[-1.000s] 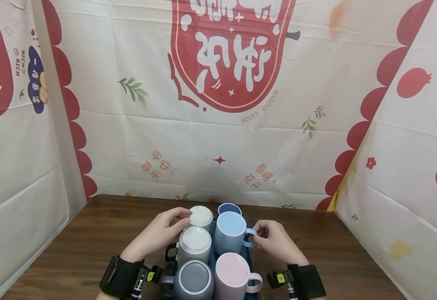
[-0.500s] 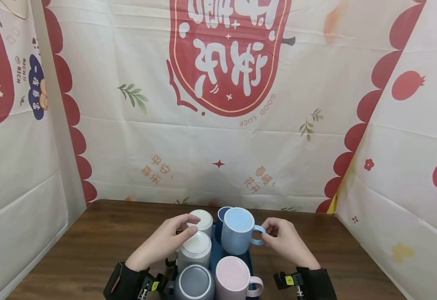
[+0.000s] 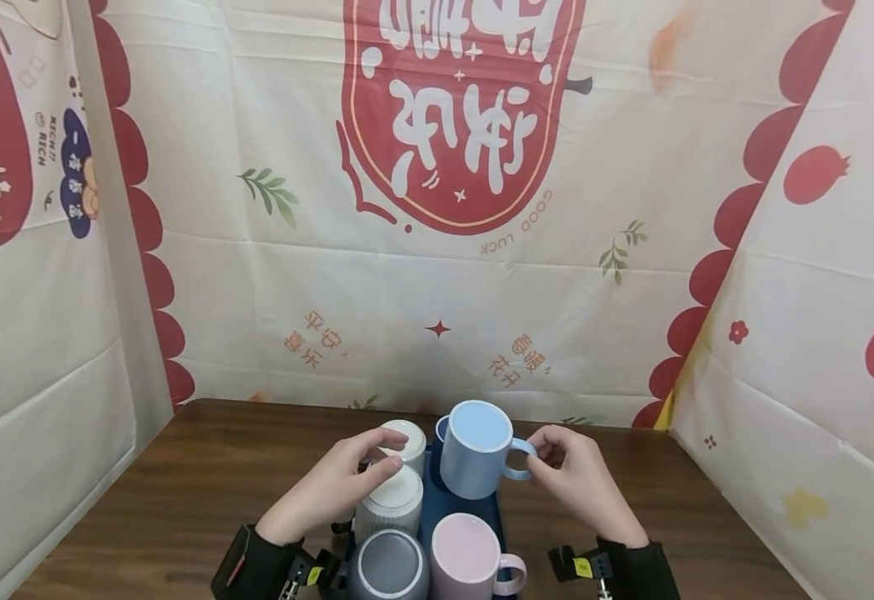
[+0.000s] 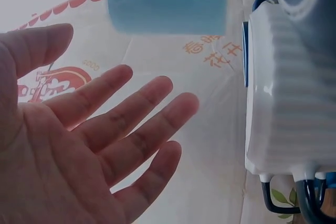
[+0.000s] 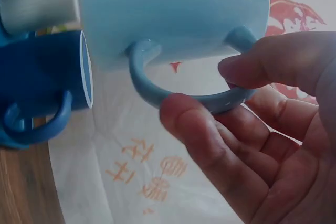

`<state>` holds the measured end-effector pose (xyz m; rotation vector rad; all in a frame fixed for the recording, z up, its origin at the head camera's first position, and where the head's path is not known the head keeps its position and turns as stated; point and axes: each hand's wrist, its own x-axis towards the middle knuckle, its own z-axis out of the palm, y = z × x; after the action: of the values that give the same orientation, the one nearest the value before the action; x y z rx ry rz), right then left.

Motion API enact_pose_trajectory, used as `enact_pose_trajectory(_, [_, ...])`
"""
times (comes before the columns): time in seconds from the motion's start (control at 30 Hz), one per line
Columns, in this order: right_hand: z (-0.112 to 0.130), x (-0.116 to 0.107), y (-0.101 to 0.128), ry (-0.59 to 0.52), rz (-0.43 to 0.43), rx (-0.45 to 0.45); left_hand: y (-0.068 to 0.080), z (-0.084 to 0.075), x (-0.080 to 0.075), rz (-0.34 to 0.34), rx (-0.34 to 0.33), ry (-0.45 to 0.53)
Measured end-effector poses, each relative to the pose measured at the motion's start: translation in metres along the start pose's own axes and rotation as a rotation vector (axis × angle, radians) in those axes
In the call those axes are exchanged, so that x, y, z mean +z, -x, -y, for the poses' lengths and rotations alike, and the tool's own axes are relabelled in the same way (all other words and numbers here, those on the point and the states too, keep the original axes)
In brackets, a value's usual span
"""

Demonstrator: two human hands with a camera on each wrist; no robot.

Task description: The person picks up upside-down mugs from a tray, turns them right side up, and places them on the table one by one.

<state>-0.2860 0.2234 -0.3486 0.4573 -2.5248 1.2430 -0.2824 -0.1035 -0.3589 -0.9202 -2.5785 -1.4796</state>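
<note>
My right hand (image 3: 571, 467) pinches the handle of a light blue mug (image 3: 474, 458) between thumb and fingers. The mug hangs above a dark blue tray (image 3: 447, 502), with a dark blue mug (image 5: 42, 74) lower and behind it. On the other side, my left hand (image 3: 335, 479) holds nothing; its fingers spread apart in the left wrist view. In the head view they overlap the back white mug (image 3: 409, 442). A ribbed white mug (image 3: 387, 512) stands just in front of that one.
At the tray's near end stand a grey-blue mug (image 3: 390, 563) on the left and a pink mug (image 3: 464, 548) on the right. Brown wooden table (image 3: 204, 475) surrounds the tray, and a printed white cloth (image 3: 317, 275) hangs behind it.
The light blue mug has risen off the tray and shifted right in my right hand, baring the tray beneath it. My left hand has moved slightly right.
</note>
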Motion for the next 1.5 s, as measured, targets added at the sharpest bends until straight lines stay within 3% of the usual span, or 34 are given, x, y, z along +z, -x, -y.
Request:
enact_pose_trajectory(0.2, [0.014, 0.005, 0.005, -0.078, 0.001, -0.042, 0.000, -0.001, 0.008, 0.032, 0.036, 0.030])
enact_pose_trajectory(0.37, [0.025, 0.009, 0.006, -0.157, 0.031, -0.073, 0.000, -0.004, 0.017, 0.065, 0.027, 0.079])
enact_pose_trajectory(0.6, [0.032, 0.013, 0.005, -0.187, -0.001, -0.074, 0.000, -0.009, 0.019, 0.039, 0.030, 0.065])
enact_pose_trajectory(0.87, [0.040, 0.022, 0.006, -0.234, -0.077, -0.050, 0.001, -0.014, 0.015, -0.043, 0.052, 0.020])
enact_pose_trajectory(1.07, [0.043, 0.034, 0.005, -0.223, -0.182, -0.196, 0.001, -0.019, 0.014, -0.145, 0.052, 0.012])
enact_pose_trajectory(1.2, [0.044, 0.040, 0.007, -0.217, -0.170, -0.251, 0.002, -0.022, 0.014, -0.202, 0.027, -0.007])
enact_pose_trajectory(1.5, [0.047, 0.042, 0.010, -0.206, -0.118, -0.259, 0.005, -0.026, 0.016, -0.292, -0.004, -0.049])
